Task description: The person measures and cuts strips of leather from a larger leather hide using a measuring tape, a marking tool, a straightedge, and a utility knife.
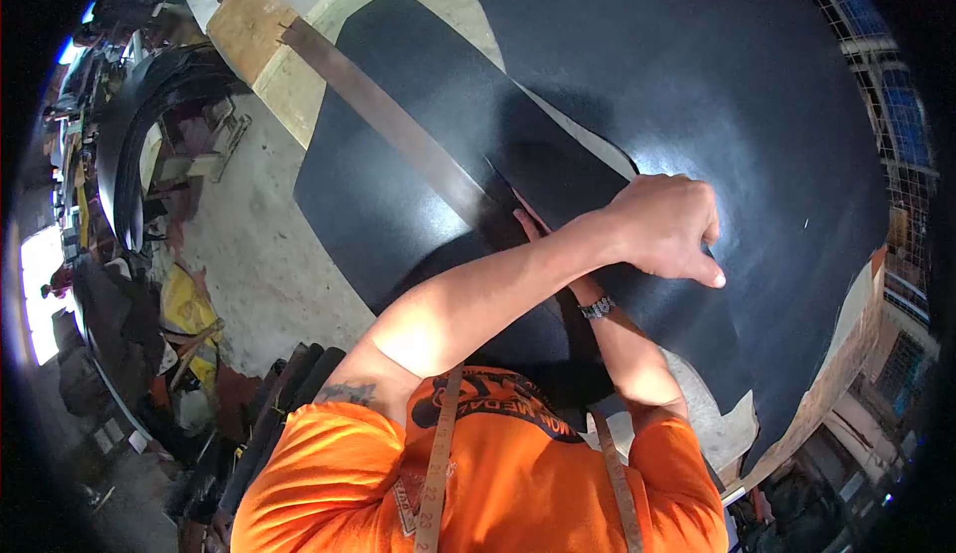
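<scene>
My left arm crosses over my right one. My left hand (665, 224) is above the black sheet (418, 65) at right of centre, its fingers curled and thumb pointing out; a small dark thing by the thumb is too hidden to name. Under my left forearm, my right hand (528, 222) shows only some stretched fingers, beside the near end of a long flat straightedge (378, 115). The rest of that hand is hidden. Past the fingertips runs a thin dark line or edge. The straightedge lies diagonally across the sheet.
Another large black sheet (687, 65) spreads over the right side. A brown board (249, 20) lies at the upper left. Dark curved sheets (124, 145) and a yellow item (189, 304) are at the left. A measuring tape (438, 463) hangs over my orange shirt.
</scene>
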`<state>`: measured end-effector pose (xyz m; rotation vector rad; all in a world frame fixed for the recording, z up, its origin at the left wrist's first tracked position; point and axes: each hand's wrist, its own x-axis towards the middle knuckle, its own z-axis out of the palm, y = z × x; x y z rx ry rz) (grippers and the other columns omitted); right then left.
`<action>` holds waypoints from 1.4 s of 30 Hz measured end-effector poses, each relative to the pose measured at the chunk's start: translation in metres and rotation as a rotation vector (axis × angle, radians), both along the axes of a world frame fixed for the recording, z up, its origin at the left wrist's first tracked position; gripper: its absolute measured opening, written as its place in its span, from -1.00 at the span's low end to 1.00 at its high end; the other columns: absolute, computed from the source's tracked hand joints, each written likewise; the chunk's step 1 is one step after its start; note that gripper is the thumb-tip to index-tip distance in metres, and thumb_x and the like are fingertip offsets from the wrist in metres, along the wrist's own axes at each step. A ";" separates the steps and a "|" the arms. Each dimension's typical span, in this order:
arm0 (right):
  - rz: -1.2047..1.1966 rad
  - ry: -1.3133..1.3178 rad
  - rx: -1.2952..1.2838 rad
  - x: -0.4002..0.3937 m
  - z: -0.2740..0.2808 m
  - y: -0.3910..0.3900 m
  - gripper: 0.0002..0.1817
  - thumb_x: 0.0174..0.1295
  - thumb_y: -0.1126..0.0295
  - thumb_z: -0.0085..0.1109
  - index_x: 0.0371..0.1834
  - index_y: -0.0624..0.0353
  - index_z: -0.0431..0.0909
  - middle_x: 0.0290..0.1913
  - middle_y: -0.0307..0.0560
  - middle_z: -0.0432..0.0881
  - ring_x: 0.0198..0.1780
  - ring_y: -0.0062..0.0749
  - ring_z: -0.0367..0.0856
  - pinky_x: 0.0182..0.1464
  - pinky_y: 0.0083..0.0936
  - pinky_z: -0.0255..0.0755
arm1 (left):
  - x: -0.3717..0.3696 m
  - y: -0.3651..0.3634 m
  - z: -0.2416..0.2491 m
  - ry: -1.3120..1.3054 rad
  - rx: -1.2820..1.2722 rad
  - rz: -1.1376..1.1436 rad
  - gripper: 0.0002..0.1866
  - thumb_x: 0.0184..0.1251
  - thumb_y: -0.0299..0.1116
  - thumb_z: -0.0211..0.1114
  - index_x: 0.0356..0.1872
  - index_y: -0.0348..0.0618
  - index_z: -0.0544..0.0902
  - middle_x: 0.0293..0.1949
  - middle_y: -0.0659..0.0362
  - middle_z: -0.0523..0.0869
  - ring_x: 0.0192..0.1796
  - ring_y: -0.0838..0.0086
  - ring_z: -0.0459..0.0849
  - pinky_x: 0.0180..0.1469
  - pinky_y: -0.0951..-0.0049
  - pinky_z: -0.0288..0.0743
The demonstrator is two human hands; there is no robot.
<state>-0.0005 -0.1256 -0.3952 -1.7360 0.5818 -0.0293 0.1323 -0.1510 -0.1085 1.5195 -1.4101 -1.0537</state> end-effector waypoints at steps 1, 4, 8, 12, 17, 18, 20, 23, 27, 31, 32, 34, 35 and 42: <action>-0.001 -0.001 -0.005 0.003 0.000 0.000 -0.37 0.59 0.11 -0.19 0.58 0.24 0.04 0.59 -0.01 0.08 0.59 -0.28 0.05 0.59 -0.26 -0.02 | 0.001 0.000 0.004 0.005 -0.008 0.006 -0.58 -0.07 -0.08 0.50 -0.61 -0.33 0.67 -0.64 -0.10 0.61 -0.44 0.09 0.70 -0.26 0.13 0.54; -0.001 0.004 -0.008 0.012 0.000 -0.001 -0.36 0.59 0.11 -0.19 0.58 0.24 0.03 0.60 -0.01 0.07 0.59 -0.27 0.04 0.60 -0.25 -0.02 | 0.007 -0.001 0.023 -0.058 0.087 -0.061 -0.62 -0.05 -0.08 0.50 -0.51 -0.28 0.76 -0.54 -0.07 0.72 -0.35 0.07 0.76 -0.17 0.15 0.61; 0.005 0.008 -0.010 0.025 0.001 -0.002 -0.36 0.59 0.11 -0.20 0.58 0.25 0.02 0.60 -0.01 0.06 0.60 -0.27 0.03 0.60 -0.25 -0.02 | 0.012 -0.004 0.029 -0.067 0.054 -0.062 -0.65 -0.03 -0.11 0.49 -0.54 -0.27 0.75 -0.56 -0.09 0.70 -0.36 0.07 0.76 -0.18 0.12 0.60; 0.004 0.020 -0.011 0.030 -0.001 -0.004 -0.35 0.58 0.11 -0.20 0.59 0.25 0.00 0.61 -0.01 0.04 0.60 -0.26 0.01 0.61 -0.24 -0.02 | 0.015 -0.007 0.041 -0.046 0.022 -0.051 -0.67 -0.08 -0.16 0.47 -0.66 -0.27 0.68 -0.63 -0.08 0.66 -0.42 0.02 0.73 -0.24 0.08 0.58; -0.008 0.029 0.001 0.031 0.001 -0.006 -0.34 0.58 0.11 -0.21 0.59 0.26 -0.02 0.62 -0.01 0.02 0.61 -0.25 0.00 0.61 -0.23 -0.02 | 0.015 -0.005 0.054 -0.060 -0.032 -0.034 -0.67 -0.10 -0.18 0.46 -0.70 -0.26 0.65 -0.65 -0.08 0.64 -0.43 0.01 0.73 -0.29 0.06 0.57; -0.012 0.030 0.010 0.032 0.002 -0.007 -0.34 0.58 0.11 -0.21 0.59 0.26 -0.02 0.62 -0.01 0.02 0.61 -0.25 0.00 0.61 -0.23 -0.02 | 0.016 -0.005 0.058 -0.070 -0.030 -0.037 -0.67 -0.09 -0.18 0.46 -0.70 -0.26 0.65 -0.65 -0.08 0.64 -0.42 0.01 0.74 -0.29 0.05 0.57; -0.013 0.040 0.013 0.032 0.003 -0.008 -0.34 0.58 0.11 -0.21 0.59 0.26 -0.03 0.62 -0.01 0.01 0.62 -0.25 -0.01 0.62 -0.23 -0.02 | 0.018 -0.002 0.065 -0.068 -0.027 -0.049 -0.68 -0.06 -0.18 0.46 -0.67 -0.26 0.66 -0.61 -0.10 0.67 -0.39 -0.01 0.75 -0.25 0.05 0.59; -0.022 0.048 0.026 0.035 0.007 -0.011 -0.33 0.58 0.11 -0.22 0.60 0.26 -0.04 0.63 0.00 0.00 0.62 -0.24 -0.02 0.62 -0.22 -0.03 | 0.020 0.000 0.075 -0.056 -0.008 -0.059 -0.69 -0.03 -0.20 0.47 -0.64 -0.28 0.67 -0.56 -0.14 0.70 -0.34 -0.01 0.77 -0.21 0.05 0.62; -0.031 0.041 0.048 0.052 0.021 -0.014 -0.33 0.58 0.10 -0.22 0.60 0.27 -0.05 0.63 0.00 -0.02 0.63 -0.23 -0.03 0.62 -0.22 -0.03 | 0.023 0.001 0.084 -0.049 -0.028 -0.058 -0.70 -0.02 -0.24 0.49 -0.64 -0.31 0.67 -0.56 -0.14 0.70 -0.33 0.03 0.78 -0.18 0.06 0.63; -0.066 -0.031 0.197 0.088 0.032 -0.014 -0.32 0.58 0.10 -0.23 0.60 0.27 -0.07 0.64 0.00 -0.04 0.63 -0.23 -0.04 0.63 -0.21 -0.03 | 0.025 0.001 0.092 -0.008 -0.026 -0.072 -0.69 -0.03 -0.25 0.50 -0.61 -0.33 0.67 -0.50 -0.15 0.72 -0.31 0.03 0.78 -0.17 0.06 0.63; -0.085 -0.049 0.252 0.096 0.039 -0.015 -0.32 0.58 0.10 -0.23 0.60 0.27 -0.07 0.64 0.00 -0.04 0.63 -0.23 -0.04 0.63 -0.21 -0.03 | 0.027 0.002 0.094 0.007 -0.023 -0.080 -0.69 -0.03 -0.24 0.51 -0.59 -0.33 0.67 -0.48 -0.15 0.72 -0.30 0.03 0.78 -0.17 0.06 0.62; -0.136 -0.112 0.485 0.118 0.044 -0.014 -0.32 0.58 0.10 -0.23 0.60 0.27 -0.08 0.65 0.00 -0.05 0.64 -0.22 -0.05 0.63 -0.21 -0.03 | 0.026 0.004 0.095 0.015 -0.065 -0.065 -0.70 -0.03 -0.24 0.51 -0.53 -0.32 0.68 -0.42 -0.14 0.72 -0.28 0.03 0.76 -0.15 0.06 0.61; -0.165 -0.141 0.603 0.131 0.048 -0.013 -0.32 0.58 0.10 -0.23 0.60 0.28 -0.08 0.65 0.00 -0.05 0.64 -0.22 -0.05 0.63 -0.20 -0.03 | 0.025 0.004 0.096 0.018 -0.085 -0.057 -0.70 -0.03 -0.23 0.51 -0.50 -0.31 0.69 -0.39 -0.13 0.72 -0.27 0.03 0.75 -0.14 0.06 0.60; -0.209 -0.492 1.982 0.204 0.056 0.002 -0.31 0.58 0.10 -0.24 0.61 0.28 -0.11 0.66 0.00 -0.08 0.65 -0.21 -0.07 0.64 -0.19 -0.03 | 0.031 -0.004 0.103 -0.023 -0.102 -0.077 -0.73 0.10 -0.25 0.48 -0.38 -0.29 0.73 -0.33 -0.06 0.74 -0.23 0.09 0.76 -0.10 0.10 0.59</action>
